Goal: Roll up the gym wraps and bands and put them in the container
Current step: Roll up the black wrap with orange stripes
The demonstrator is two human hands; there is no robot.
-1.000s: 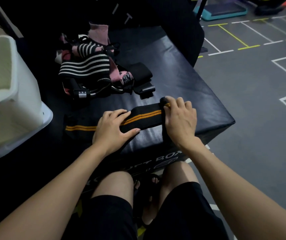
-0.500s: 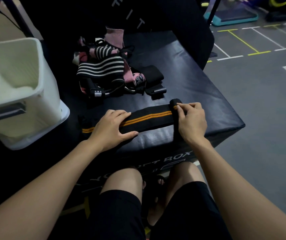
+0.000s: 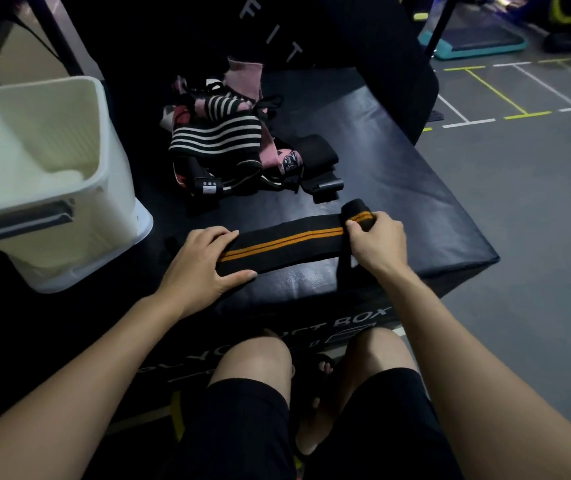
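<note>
Rolling: black wrap with orange stripes (image 3: 284, 242), flat on the padded box (image 3: 398, 188) near its front edge. Right hand (image 3: 377, 242) pinches the started coil; left hand (image 3: 201, 265) presses flat, fingers spread. Risk: slack lets the coil loosen or skew. White container (image 3: 100, 140) stands left.

Person: bare forearms, no sleeves showing; black knee-length shorts (image 3: 249, 427); dark open-toed sandal (image 3: 315, 367) on one foot.

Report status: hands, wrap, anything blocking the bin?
Left hand flat, pressing black-and-orange wrap down. Right hand gripping its rolled end; roll barely begun. White container at left, path unobstructed; pile of wraps waiting behind.
</note>
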